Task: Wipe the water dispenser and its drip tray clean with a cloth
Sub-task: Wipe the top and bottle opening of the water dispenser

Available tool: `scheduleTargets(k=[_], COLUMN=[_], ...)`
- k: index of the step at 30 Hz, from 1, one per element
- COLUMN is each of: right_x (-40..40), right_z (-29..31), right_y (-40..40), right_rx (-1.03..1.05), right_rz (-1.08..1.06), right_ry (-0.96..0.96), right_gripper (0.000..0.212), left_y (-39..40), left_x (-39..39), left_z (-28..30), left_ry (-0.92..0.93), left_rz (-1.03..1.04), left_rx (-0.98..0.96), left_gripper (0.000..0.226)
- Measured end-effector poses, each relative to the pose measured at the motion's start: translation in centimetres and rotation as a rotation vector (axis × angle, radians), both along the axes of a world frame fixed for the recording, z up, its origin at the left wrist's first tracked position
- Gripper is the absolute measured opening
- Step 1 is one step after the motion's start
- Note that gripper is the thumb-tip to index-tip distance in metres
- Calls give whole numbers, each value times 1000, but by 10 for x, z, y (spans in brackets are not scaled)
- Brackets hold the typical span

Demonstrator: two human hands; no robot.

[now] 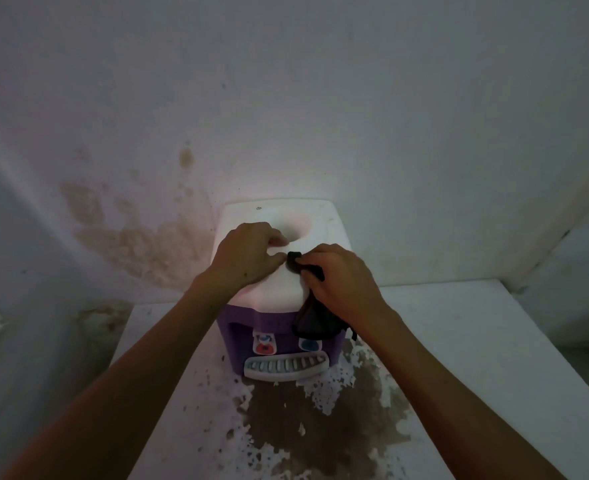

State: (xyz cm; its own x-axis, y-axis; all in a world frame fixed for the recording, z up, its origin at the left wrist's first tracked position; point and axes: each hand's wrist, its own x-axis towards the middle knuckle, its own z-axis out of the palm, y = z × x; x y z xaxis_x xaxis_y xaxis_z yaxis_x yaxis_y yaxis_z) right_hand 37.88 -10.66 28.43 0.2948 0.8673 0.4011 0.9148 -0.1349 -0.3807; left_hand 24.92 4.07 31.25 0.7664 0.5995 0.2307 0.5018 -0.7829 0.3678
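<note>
Fingers [312, 263] of the right hand [341, 282] curl around a dark crumpled cloth [315, 318], pressing its bunched end to the white top of the purple tabletop water dispenser [251, 323]; the rest hangs down the front. Left hand [248, 258] rests beside it, fingers bent over the top's round opening. Nearer, the grey slotted drip tray [286, 367] sits on the stained white counter [459, 341].

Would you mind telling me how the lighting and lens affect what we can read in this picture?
Head view: dim overall, with a bright glow blowing out the white top of the water dispenser; the dark cloth in the right hand loses its folds; wide-angle lens bows the wall edges and stretches the forearms; drip tray stays legible.
</note>
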Motion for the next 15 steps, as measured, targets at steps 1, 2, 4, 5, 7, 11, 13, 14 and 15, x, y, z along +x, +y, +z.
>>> scheduleTargets(k=[1,2,4,5,7,11,13,14,15], right_x=[3,8,16,20,31,55,66,69,71], right_z=[1,1,0,0,-1,2,5,6,6], right_y=[-1,-3,-3,-1,5,23,24,20,16], right_rx=[3,8,4,2,-11,-39,-20,-21,-29], right_rz=[-50,-103,-204,-242,-296,-331,-294,-267,-235], right_ry=[-13,-20,-8,-6,-8,45,145,173,181], right_gripper=[25,24,23,22,21,21,21,22,24], left_y=[-2,-4,-3,-2,0,-1,-3,-4,-6], left_x=[1,1,0,-1,-1,1,4,6,8], left_z=[-1,-1,-2,-2,-2,-4,-5,-5,-6], left_ry=[5,6,8,6,4,9,10,8,14], left_rz=[1,3,-8,-12,-18,-11,0,4,10], left_rx=[20,42,63,62,53,68,83,89,95], left_gripper=[32,33,33,32,33,34,35,36,38])
